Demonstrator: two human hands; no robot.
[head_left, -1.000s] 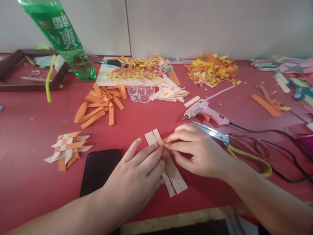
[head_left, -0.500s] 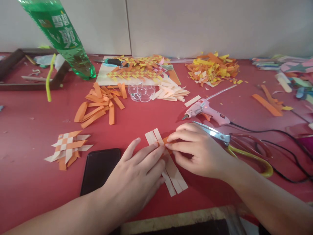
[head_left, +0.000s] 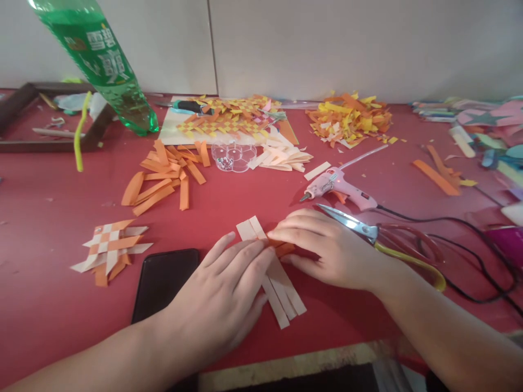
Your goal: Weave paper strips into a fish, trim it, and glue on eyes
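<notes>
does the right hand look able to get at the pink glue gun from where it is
Probably yes: the glue gun lies just beyond the right hand, with only the scissors' blades partly between them.

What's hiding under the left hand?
Pale strips run under the left hand, with their ends sticking out past its fingers. Orange paper shows beside the fingertips. The fingers cover the middle, so I can't see how the papers cross there.
</notes>
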